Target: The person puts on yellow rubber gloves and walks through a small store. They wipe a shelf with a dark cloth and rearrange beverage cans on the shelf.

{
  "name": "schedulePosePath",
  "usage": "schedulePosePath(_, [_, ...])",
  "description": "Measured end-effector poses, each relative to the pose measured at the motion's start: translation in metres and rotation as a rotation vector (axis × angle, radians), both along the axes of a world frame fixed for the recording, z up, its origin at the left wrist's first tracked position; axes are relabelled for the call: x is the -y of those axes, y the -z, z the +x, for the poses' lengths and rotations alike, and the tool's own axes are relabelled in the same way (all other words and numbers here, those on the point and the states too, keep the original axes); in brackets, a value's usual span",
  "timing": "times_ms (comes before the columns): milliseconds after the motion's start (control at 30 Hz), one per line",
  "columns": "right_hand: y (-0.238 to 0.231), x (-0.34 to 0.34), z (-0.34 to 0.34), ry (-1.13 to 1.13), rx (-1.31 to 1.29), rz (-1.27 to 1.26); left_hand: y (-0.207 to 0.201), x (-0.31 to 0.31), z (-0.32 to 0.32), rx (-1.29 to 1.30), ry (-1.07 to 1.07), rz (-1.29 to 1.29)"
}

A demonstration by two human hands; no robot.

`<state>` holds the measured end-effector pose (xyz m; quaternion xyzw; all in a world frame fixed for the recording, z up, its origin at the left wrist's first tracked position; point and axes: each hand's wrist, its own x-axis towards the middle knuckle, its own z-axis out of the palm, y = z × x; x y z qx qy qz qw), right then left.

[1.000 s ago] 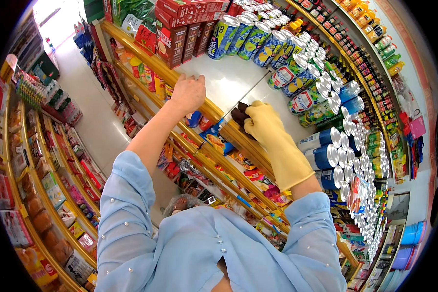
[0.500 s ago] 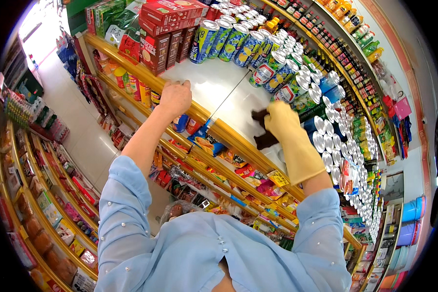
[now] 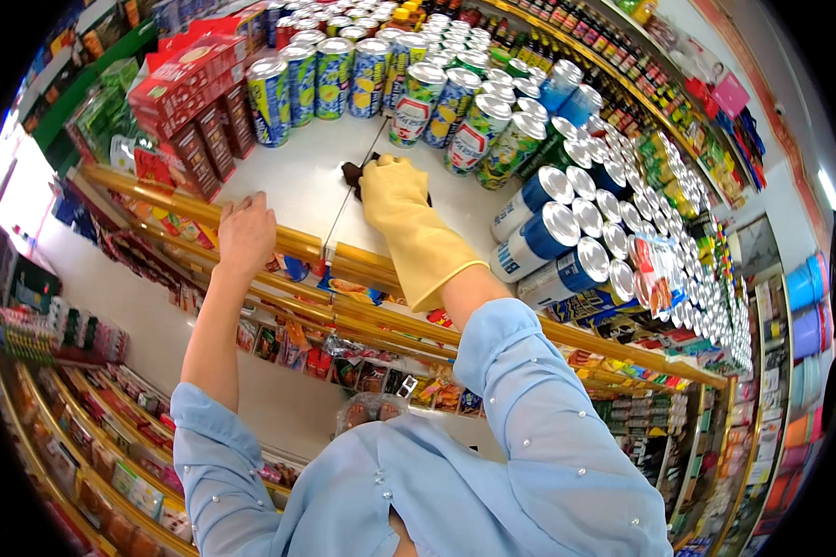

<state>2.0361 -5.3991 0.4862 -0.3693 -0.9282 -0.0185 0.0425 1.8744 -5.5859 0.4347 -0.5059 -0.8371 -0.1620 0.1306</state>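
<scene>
Our dark brown cloth [image 3: 352, 174] has swung left since half a second ago, from the open patch near the front edge to the seam [image 3: 372, 148] in the white shelf top [image 3: 302, 172], so we judge that the wiping now takes in the join itself. It looks bunched and crumpled, its ends poking out on both sides of our right hand [image 3: 393, 190] (the rest is hidden beneath). That hand, in a yellow rubber glove [image 3: 427, 255], has its fingers closed down over the cloth. Our bare left hand [image 3: 248, 232] rests at the gold-coloured rail [image 3: 297, 243]; whether it clasps the rail, we cannot tell. Beyond stand tall green-and-blue drink cans [image 3: 333, 79], with red cartons [image 3: 181, 84] leftward and blue-and-white cans [image 3: 539, 232] rightward.
</scene>
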Motion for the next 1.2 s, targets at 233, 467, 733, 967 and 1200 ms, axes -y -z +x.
schedulePosePath(233, [-0.008, -0.027, 0.063, 0.338, 0.120, -0.125, -0.008, 0.000, -0.003, 0.007, 0.026, -0.020])
schedulePosePath(467, [-0.043, 0.004, 0.088, 0.433, 0.261, -0.267, -0.003, -0.005, -0.008, 0.008, -0.017, -0.110])
schedulePosePath(733, [-0.040, 0.007, 0.110, 0.188, 0.093, -0.201, 0.007, -0.004, -0.012, -0.047, 0.037, -0.008])
schedulePosePath(967, [-0.015, 0.038, 0.082, -0.214, -0.082, -0.043, -0.008, -0.007, -0.001, -0.021, 0.000, -0.085])
schedulePosePath(1200, [-0.010, 0.039, 0.133, -0.131, -0.144, 0.023, -0.007, 0.002, -0.019, 0.099, 0.043, -0.139])
